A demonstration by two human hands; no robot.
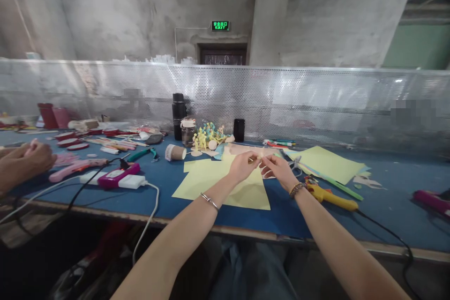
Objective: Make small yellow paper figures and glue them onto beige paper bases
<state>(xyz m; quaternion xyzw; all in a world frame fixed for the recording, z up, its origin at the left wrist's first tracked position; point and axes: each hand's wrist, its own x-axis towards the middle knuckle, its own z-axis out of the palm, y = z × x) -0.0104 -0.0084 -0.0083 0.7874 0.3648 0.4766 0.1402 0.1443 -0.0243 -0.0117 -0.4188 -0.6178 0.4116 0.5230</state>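
My left hand (243, 166) and my right hand (277, 170) meet over a sheet of yellow paper (207, 183) on the blue table. The fingers of both are pinched together around something small and pale, too small to name. Beneath and behind them lies a pinkish paper piece (242, 149). Right of my right hand rests a yellow glue gun (332, 198), with scissors (296, 164) partly hidden near my fingers. Small yellow figures (201, 139) stand in a cluster behind my left hand.
A black bottle (178, 117), a jar (188, 132), a tipped paper cup (175, 153) and a phone (239, 130) stand or lie toward the back. On the left, a co-worker's hands (28, 164) are near a power strip (117, 178) and pliers (142, 154). More yellow paper (326, 163) lies right.
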